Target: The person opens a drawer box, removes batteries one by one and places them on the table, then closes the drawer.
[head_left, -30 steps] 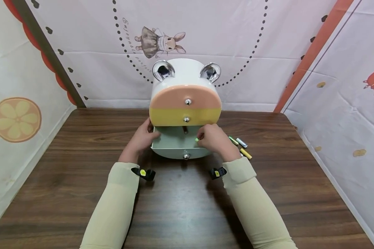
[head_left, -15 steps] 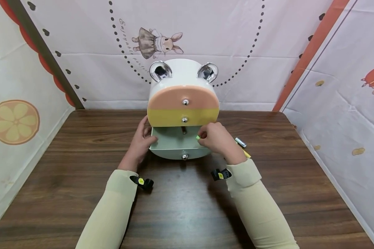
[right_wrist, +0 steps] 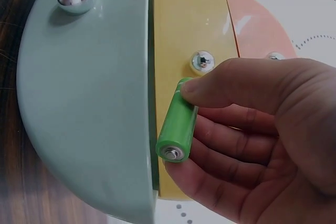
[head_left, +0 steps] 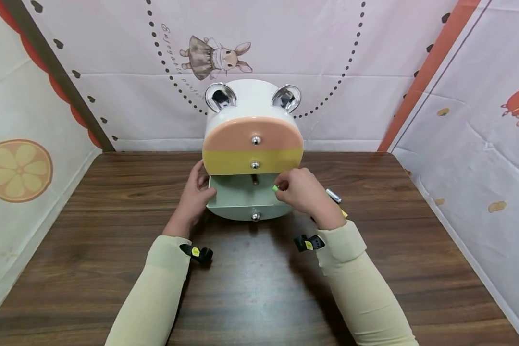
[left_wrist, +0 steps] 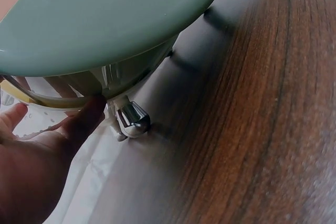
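Observation:
A round white cabinet with a frog-like look stands at the table's back, its green bottom drawer (head_left: 233, 213) pulled out. My right hand (head_left: 304, 192) is over the drawer's right side, pinching a green battery (right_wrist: 177, 121) between thumb and fingers; one metal end faces the right wrist camera. At the drawer's left, my left hand (head_left: 193, 199) rests with its fingers along the cabinet's side and its thumb at the drawer's left wall. A small dark brown rod (head_left: 254, 179) lies at the back inside the drawer; its kind is unclear.
Above the drawer are a shut yellow drawer (head_left: 229, 163) and a peach one (head_left: 229, 137) with silver knobs. Right of my right hand, a silver battery (head_left: 333, 195) and a partly hidden yellow one (head_left: 344, 214) lie on the wooden table (head_left: 393, 240).
My right hand, with the green battery, has shifted slightly up and rightward over the drawer and now hides more of the batteries on the table. My left hand has hardly moved.

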Available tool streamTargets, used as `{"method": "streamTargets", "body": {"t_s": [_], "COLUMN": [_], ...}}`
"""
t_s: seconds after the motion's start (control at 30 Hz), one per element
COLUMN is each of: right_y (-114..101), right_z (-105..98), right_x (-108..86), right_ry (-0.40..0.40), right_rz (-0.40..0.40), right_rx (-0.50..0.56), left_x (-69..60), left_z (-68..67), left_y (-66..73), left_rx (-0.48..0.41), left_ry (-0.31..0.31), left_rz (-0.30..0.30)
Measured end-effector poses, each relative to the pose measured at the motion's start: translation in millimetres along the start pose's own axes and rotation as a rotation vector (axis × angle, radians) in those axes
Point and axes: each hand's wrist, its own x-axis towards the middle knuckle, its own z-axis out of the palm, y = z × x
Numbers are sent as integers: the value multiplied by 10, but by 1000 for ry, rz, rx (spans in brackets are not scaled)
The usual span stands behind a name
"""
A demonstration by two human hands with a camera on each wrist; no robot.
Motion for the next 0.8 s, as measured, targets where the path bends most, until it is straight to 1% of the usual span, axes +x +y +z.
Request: {"method": "streamTargets", "body": {"t_s": [0.17, 0.3, 0.53, 0.8], "right_y": [1, 8, 53, 108], "right_z": [-28, -50, -96, -157], "right_x": [-22, -42, -90, -172], "right_ry": [25, 28, 39, 67], "right_rz": [-9, 3, 47, 49], "right_rx": [-1, 6, 20, 58], "left_x": [-10, -4, 9, -3], "left_z": [-8, -18, -18, -11], "left_y": [2, -5, -14, -19], "left_rx": [19, 25, 31, 32], "left_ry": [-3, -1, -11, -11], "left_rz": [15, 17, 18, 26]}}
